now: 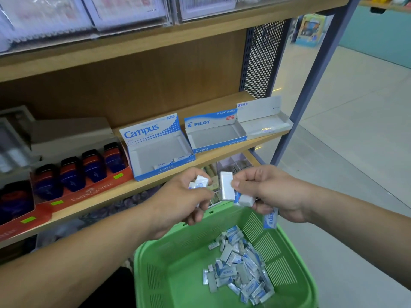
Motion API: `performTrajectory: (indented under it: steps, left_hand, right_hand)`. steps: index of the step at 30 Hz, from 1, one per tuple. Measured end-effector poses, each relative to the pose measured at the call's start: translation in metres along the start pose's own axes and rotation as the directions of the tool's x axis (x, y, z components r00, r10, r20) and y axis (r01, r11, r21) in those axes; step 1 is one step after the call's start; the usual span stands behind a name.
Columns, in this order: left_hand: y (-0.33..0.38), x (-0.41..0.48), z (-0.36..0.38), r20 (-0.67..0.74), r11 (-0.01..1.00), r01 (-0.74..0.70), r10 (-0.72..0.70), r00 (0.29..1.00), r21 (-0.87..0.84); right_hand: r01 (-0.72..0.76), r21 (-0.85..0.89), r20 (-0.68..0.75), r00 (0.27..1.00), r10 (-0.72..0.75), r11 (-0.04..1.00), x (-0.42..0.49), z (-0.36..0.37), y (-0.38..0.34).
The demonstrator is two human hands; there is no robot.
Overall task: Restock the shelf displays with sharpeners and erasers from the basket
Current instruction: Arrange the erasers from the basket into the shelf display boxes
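Fingers [200, 193] of the left hand [180, 201] curl round a small clutch of erasers [201, 181], just below and right of the nearly bare Campus box [160, 152] on the shelf [222, 157]; this hand is the nearer to it. Right hand [273, 192] fingers [239, 183] pinch a white eraser [226, 188], long axis upright, with more tucked beneath. Below both, the green basket [178, 263] holds a loose heap [240, 265].

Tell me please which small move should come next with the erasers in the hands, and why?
Probably carry the right hand forward and set its Campus-sleeved eraser into the Campus box. That box, just ahead on the shelf, holds only a few at its front, while the left hand also grips erasers above the green basket.
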State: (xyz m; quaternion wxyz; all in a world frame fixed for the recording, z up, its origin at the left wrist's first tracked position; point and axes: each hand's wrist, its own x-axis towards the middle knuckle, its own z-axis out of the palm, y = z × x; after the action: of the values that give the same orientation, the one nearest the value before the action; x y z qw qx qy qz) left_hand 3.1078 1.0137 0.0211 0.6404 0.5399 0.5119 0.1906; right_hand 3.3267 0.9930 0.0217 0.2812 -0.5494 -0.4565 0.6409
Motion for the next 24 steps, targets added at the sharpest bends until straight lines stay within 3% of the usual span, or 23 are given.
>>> performTrajectory:
  steps: [3, 6, 11, 14, 19, 24]
  left_hand:
    - [0.003, 0.002, 0.008, -0.041, 0.998, -0.032, 0.035, 0.999, 0.061]
    - [0.011, 0.003, 0.017, -0.047, 0.997, -0.077, 0.077, 0.996, 0.003]
    - [0.024, 0.008, 0.026, 0.098, 0.991, -0.075, 0.064, 0.993, 0.111]
    - [0.033, 0.014, 0.03, 0.096, 0.997, -0.055, 0.05, 0.994, 0.057]
    - [0.047, 0.026, 0.04, 0.048, 0.987, -0.067, 0.075, 0.996, -0.149]
    - [0.058, 0.044, 0.047, -0.03, 0.993, -0.102, 0.1, 0.995, -0.066]
  right_hand:
    - [-0.005, -0.059, 0.054, 0.999, 0.008, 0.998, -0.002, -0.003, -0.004]
    - [-0.008, -0.127, 0.088, 0.996, 0.02, 0.992, -0.004, -0.01, -0.006]
    - [-0.021, -0.186, 0.161, 0.986, 0.051, 0.982, -0.015, -0.017, -0.001]
    - [-0.021, -0.183, 0.087, 0.996, 0.037, 0.983, -0.022, -0.025, -0.001]
    - [-0.067, 0.011, -0.098, 0.993, 0.068, 0.998, -0.024, -0.045, 0.002]
    - [-0.018, 0.002, -0.311, 0.95, 0.018, 1.0, -0.016, -0.062, 0.006]
